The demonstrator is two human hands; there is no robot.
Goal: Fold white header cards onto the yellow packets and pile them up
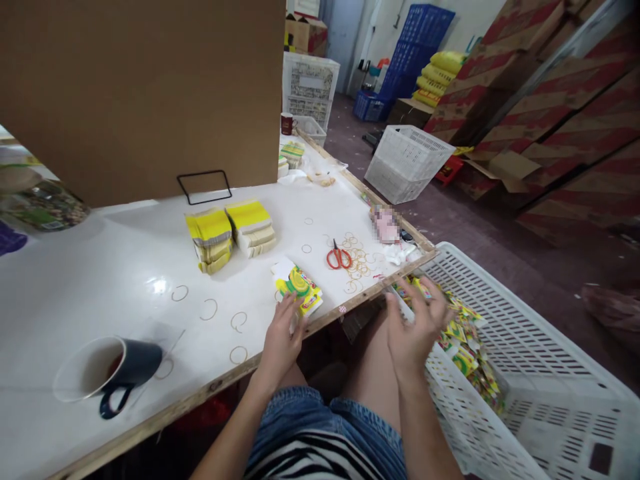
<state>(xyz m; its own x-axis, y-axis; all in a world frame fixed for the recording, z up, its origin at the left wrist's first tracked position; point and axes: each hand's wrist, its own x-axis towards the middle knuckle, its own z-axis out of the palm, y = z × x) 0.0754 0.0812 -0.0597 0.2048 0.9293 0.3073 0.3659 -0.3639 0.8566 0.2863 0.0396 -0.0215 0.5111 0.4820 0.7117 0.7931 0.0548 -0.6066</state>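
My left hand (281, 337) rests at the white table's front edge (210, 387), fingertips touching a small stack of yellow-green sachets (299, 287); its fingers are curled against the stack. My right hand (415, 323) hovers over the rim of a white plastic crate (540, 373) beside my knees, fingers spread, blurred by motion, just above loose yellow-green sachets (467, 347) lying in the crate. Whether it holds one I cannot make out.
Two banded bundles of yellow packets (230, 233) lie mid-table. Red scissors (339, 257) and scattered rubber bands (357, 263) are to the right. A dark mug (107, 373) stands front left. A cardboard panel (145, 93) rises behind. Crates and cartons fill the floor.
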